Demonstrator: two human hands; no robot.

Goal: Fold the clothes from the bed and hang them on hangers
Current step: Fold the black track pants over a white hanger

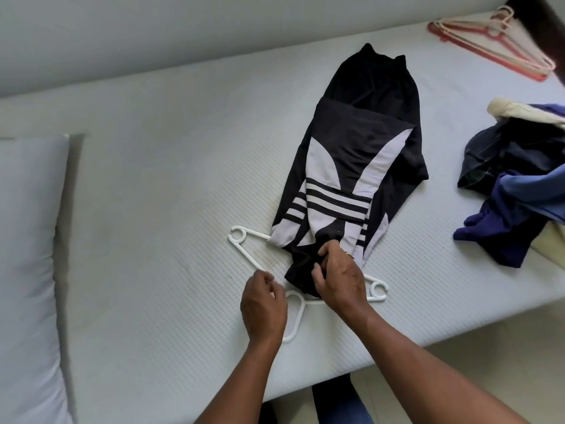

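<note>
On black garment, white trefoil logo

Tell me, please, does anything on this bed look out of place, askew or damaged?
Nothing is damaged or spilled. Two small things stand out: a faint yellowish mark on the mattress beside the white hanger, and the dark clothes pile at the right edge, crumpled and unfolded. The black garment lies neatly folded.

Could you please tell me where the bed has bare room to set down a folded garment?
The widest bare stretch of mattress lies between the pillow and the black garment, beyond the white hanger. A smaller strip runs between that garment and the clothes pile. The right is crowded: the pile, and pink hangers in the far corner.
</note>
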